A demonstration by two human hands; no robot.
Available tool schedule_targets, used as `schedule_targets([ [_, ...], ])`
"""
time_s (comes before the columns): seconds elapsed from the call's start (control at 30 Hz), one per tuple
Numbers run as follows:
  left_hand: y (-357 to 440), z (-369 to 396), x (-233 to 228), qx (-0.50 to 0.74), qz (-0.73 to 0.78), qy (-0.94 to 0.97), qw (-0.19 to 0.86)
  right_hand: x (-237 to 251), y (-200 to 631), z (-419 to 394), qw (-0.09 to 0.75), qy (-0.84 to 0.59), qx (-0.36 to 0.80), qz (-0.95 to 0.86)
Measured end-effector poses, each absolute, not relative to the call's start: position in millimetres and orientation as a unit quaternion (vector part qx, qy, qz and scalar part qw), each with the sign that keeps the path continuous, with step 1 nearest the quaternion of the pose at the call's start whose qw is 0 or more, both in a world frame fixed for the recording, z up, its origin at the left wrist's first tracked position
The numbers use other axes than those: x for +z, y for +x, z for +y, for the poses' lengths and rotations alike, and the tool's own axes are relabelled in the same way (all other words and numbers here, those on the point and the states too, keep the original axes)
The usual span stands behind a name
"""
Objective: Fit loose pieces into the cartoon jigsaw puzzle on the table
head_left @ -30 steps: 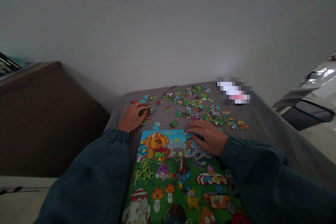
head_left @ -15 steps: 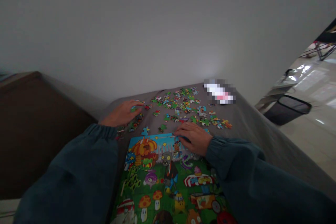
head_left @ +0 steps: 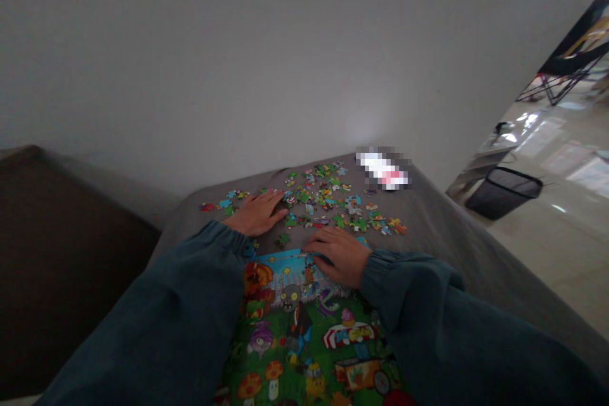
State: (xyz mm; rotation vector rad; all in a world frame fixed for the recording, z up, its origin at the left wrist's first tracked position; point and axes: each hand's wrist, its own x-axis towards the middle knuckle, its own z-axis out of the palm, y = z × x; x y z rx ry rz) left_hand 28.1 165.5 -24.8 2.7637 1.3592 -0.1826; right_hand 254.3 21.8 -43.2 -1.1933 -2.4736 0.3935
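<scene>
A colourful assembled jigsaw puzzle (head_left: 304,323) lies on a grey cloth-covered surface (head_left: 438,228) in front of me. Beyond its top edge, several loose puzzle pieces (head_left: 328,200) are scattered. My left hand (head_left: 259,212) lies flat on the cloth with fingers stretched out, reaching among the loose pieces at the left; whether a piece is under it is hidden. My right hand (head_left: 335,254) rests with curled fingers on the puzzle's upper right edge, pressing there. Both arms wear dark teal sleeves.
A blurred white-and-pink object (head_left: 383,170) lies at the far right of the cloth. A plain wall stands behind. A dark brown piece of furniture (head_left: 61,247) is at left. A black mesh bin (head_left: 504,191) stands on the shiny floor at right.
My left hand moved right from the far-left pieces and flattened among the central loose ones. The right hand stayed on the puzzle's top edge. The view swung rightward.
</scene>
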Motion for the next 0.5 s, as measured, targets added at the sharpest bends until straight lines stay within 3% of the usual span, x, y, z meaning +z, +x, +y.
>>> schedule_targets([
  [0.5,-15.5,106.2,-27.8,-0.083,0.425,0.900,0.041,-45.7,254.8,22.2,0.192,-0.424,0.149,-0.872],
])
